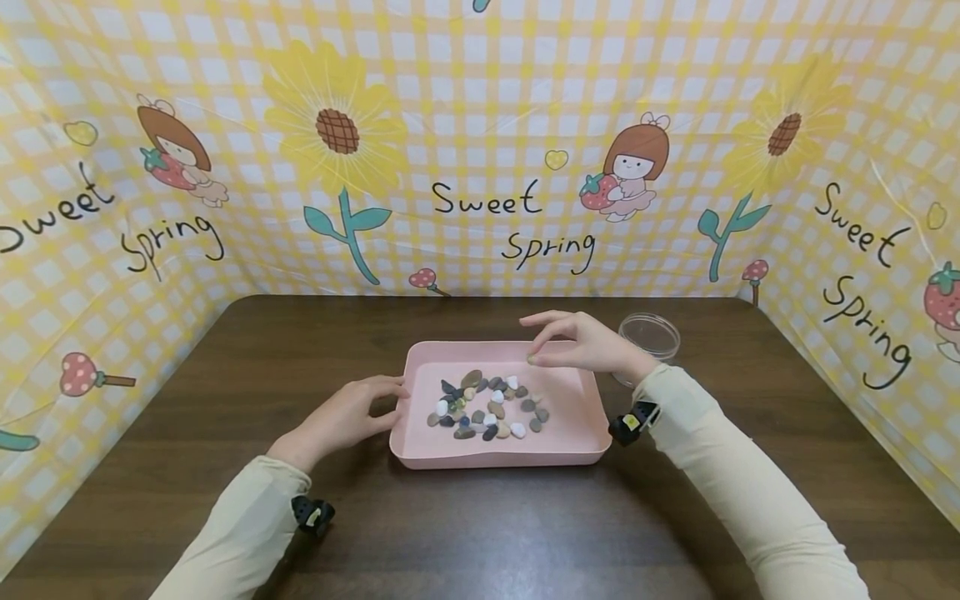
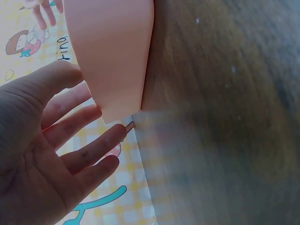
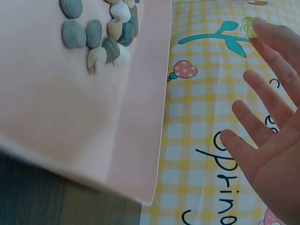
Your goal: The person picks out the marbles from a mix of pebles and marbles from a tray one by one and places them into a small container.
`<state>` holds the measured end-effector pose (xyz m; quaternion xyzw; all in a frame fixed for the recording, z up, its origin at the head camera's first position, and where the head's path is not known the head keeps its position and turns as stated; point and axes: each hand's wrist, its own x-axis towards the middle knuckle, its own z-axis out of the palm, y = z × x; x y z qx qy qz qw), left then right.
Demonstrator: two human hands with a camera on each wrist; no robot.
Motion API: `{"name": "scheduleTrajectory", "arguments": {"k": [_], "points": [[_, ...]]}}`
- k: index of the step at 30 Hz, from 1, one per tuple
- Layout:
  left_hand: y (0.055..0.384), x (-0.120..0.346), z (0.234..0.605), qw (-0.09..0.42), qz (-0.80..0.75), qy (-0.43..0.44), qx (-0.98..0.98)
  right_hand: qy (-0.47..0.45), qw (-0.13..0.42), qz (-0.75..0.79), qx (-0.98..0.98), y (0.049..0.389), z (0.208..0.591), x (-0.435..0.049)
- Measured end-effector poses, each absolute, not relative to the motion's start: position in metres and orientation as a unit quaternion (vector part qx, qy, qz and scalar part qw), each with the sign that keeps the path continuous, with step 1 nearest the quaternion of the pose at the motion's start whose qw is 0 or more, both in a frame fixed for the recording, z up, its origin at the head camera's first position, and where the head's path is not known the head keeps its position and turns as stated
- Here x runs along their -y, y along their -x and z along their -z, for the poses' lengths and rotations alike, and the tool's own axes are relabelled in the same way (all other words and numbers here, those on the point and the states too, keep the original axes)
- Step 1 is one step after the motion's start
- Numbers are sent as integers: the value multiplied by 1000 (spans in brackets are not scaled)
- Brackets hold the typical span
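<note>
A shallow pink tray [image 1: 573,417] stands on the table, with several grey, tan and white pebbles [image 1: 497,408] laid out in a rounded, fish-like outline on its floor. A few glassy green bits show among the pebbles at the left. Over the tray's far right part, my right hand [image 1: 588,343] pinches a clear marble [image 3: 247,28] with yellow-green inside between thumb and index finger, its other fingers spread. My left hand [image 1: 337,417] rests its fingertips and thumb against the tray's left wall, the fingers loosely extended.
Behind my right wrist stands a round clear container [image 1: 649,335], partly hidden by the sleeve. The brown wooden table [image 1: 480,533] ends at a yellow checked cloth [image 1: 480,125] that hangs behind it and along both sides.
</note>
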<state>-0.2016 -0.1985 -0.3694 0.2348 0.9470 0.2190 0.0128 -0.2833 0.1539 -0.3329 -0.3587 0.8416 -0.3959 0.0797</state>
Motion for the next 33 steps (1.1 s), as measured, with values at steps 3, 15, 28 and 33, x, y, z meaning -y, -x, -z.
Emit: {"name": "scheduleTrajectory", "arguments": {"k": [3, 15, 28, 33], "points": [[201, 199, 369, 14, -219, -234, -947, 359, 77, 407, -836, 281, 331, -159], [201, 199, 369, 9, -218, -237, -947, 328, 48, 396, -856, 274, 325, -188], [201, 199, 370, 10, -219, -234, -947, 285, 1, 440, -852, 275, 333, -222], [201, 199, 371, 5, -220, -236, -947, 262, -15, 450, -854, 275, 337, -233]]}}
